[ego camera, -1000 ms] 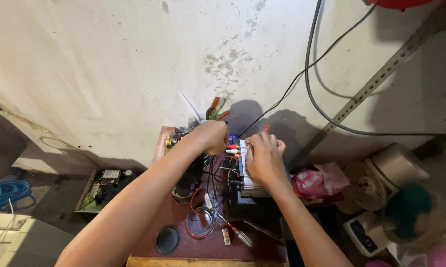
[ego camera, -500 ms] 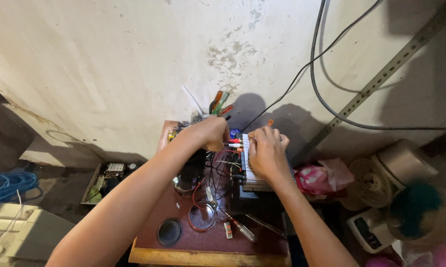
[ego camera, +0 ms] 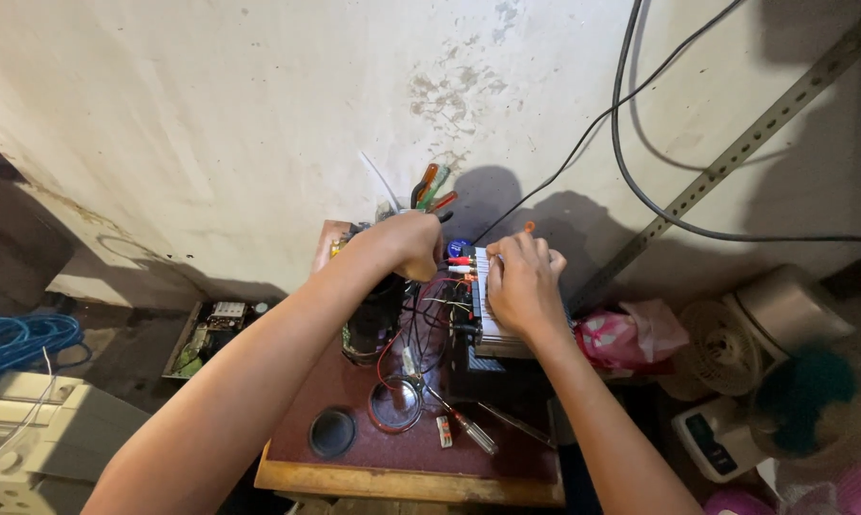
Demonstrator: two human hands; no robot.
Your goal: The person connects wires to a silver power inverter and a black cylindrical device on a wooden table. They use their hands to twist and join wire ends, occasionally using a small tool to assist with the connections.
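Bare red tabletop near front edge, tangled wires and screwdriver crowding middle, wall blocking behind.

both hands rest on a wired circuit assembly on a small reddish table against the wall

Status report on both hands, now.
Left hand closed over red and white plugs. Right hand resting on the finned module. Loose wires crowd between.

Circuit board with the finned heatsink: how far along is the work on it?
Done: the circuit board lies bare on the small table, wires attached. In hand: left hand and right hand both grip it near the heatsink. Left: loose wires trail; the screwdriver lies unused.
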